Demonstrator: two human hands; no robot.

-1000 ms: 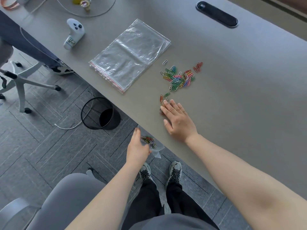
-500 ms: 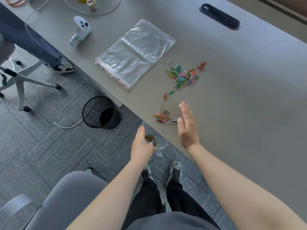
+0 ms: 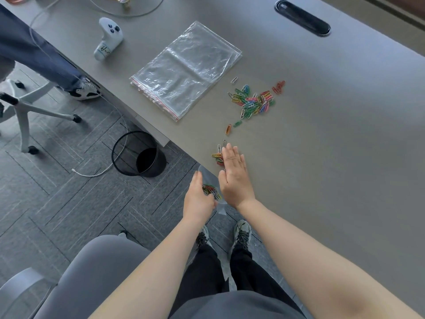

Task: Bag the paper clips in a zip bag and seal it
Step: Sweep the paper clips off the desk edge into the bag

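Several coloured wire paper clips (image 3: 218, 155) sat at the grey counter (image 3: 333, 146) edge as the flat, empty right hand (image 3: 234, 174) swept them toward the small clear zip bag (image 3: 210, 188) gripped below by the left hand (image 3: 199, 199), likely mid-fill, with sealing to follow.

The desk (image 3: 322, 134) is showing plain matte grey. The paper clips (image 3: 253, 101) are glinting green, red, yellow, blue, pink and white. The spare zip bags (image 3: 186, 70) are lying clear with red seal lines. The wastebasket (image 3: 138, 155) is showing black mesh; the floor (image 3: 57, 180) is running grey herringbone.
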